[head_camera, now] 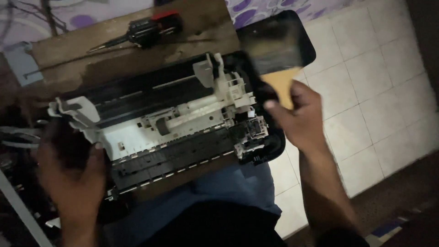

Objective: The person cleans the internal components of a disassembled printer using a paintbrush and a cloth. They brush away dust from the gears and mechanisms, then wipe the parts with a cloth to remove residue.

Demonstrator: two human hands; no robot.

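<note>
The right hand is closed around the pale wooden handle of one wide paintbrush, its dark bristles blurred above the right end of one opened printer chassis. The left hand grips the chassis's left end. One screwdriver lies near the wooden board's far edge.

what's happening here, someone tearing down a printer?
A person has an opened printer chassis resting on a wooden board across their lap. The left hand grips the chassis at its left end. The right hand holds a wide paintbrush raised over the right end, bristles blurred. A screwdriver lies on the board behind the chassis, untouched. Tiled floor to the right.
</note>
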